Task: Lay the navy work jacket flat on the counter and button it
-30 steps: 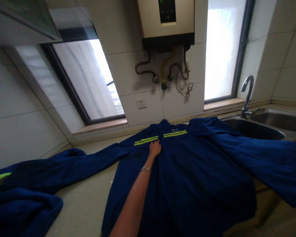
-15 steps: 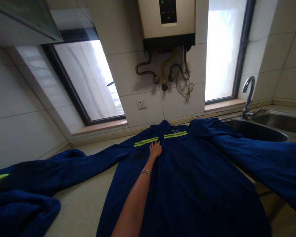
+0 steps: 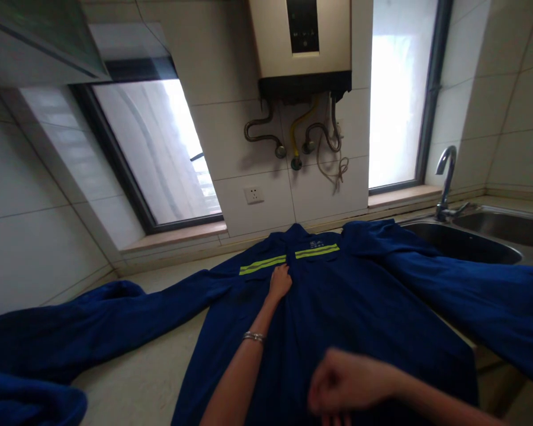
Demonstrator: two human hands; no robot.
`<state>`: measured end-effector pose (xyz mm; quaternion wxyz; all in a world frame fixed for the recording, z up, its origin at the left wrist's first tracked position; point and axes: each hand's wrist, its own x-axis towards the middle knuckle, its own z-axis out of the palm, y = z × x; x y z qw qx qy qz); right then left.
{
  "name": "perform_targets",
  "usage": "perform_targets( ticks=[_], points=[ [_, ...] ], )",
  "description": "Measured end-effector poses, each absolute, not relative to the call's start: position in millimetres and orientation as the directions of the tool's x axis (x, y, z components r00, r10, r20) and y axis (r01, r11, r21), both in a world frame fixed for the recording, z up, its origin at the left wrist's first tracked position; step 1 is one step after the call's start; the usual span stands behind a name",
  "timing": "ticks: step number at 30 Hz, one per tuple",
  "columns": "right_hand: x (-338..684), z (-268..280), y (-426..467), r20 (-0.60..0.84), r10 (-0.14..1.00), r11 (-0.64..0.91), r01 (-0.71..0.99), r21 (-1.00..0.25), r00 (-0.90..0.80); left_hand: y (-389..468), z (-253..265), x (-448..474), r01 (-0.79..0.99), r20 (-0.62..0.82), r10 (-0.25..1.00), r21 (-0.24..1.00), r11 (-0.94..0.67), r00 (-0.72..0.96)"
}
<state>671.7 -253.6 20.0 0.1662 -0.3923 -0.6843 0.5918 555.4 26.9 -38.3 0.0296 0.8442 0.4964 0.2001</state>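
A dark blue work jacket (image 3: 359, 302) lies spread front up on the counter, its collar toward the wall and its sleeves stretched out to both sides. Yellow-green reflective stripes cross its chest, and small pale lettering sits above the right-hand stripe. My left hand (image 3: 279, 282) is closed at the front opening, just under the left-hand stripe, with its fingers curled on the jacket's edge. Over the lower front is my right hand (image 3: 349, 381), smeared by motion. Its fingers are bent downward, and whether they touch the cloth cannot be made out.
The pale counter (image 3: 137, 367) shows left of the jacket. At the right is a double sink (image 3: 513, 219) with a chrome faucet (image 3: 446, 177). A water heater (image 3: 304, 47) with pipes hangs on the tiled wall, above a socket (image 3: 253, 195). Windows flank it.
My right hand has come into view over the jacket's lower front. My left hand's fingers, spread on the cloth before, have curled in at the front opening. The view has tilted slightly up.
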Motion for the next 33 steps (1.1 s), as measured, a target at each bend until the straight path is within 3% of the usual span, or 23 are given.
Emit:
perform_targets(
  ticks=[1, 3, 4, 7, 11, 19, 33],
  points=[
    [683, 29, -218, -0.223, 0.771, 0.006, 0.356, -0.934, -0.597, 26, -38, 556, 0.824, 0.309, 0.846, 0.244, -0.511, 0.433],
    [699, 46, -142, -0.037, 0.951, 0.129, 0.501, -0.856, -0.308, 25, -39, 556, 0.823, 0.311, 0.843, 0.236, -0.517, 0.44],
    [704, 53, -105, 0.055, 0.987, 0.136, 0.618, -0.774, -0.149, 24, -40, 555, 0.823, 0.314, 0.841, 0.231, -0.518, 0.441],
    [708, 59, -10, 0.178, 0.983, 0.084, 0.724, -0.684, 0.054, 23, -41, 554, 0.826, 0.316, 0.836, 0.212, -0.523, 0.448],
    [696, 37, 64, 0.228, 0.956, -0.009, 0.799, -0.601, 0.183, 22, -40, 553, 0.823, 0.319, 0.837, 0.225, -0.522, 0.443],
    [678, -18, 131, 0.235, 0.948, -0.077, 0.872, -0.483, 0.214, 29, -40, 552, 0.811, 0.338, 0.904, 0.432, -0.396, 0.262],
    [669, -45, 145, 0.313, 0.948, 0.022, 0.964, -0.264, 0.064, 26, -44, 553, 0.848, 0.339, 0.889, 0.326, -0.418, 0.308]
  ],
)
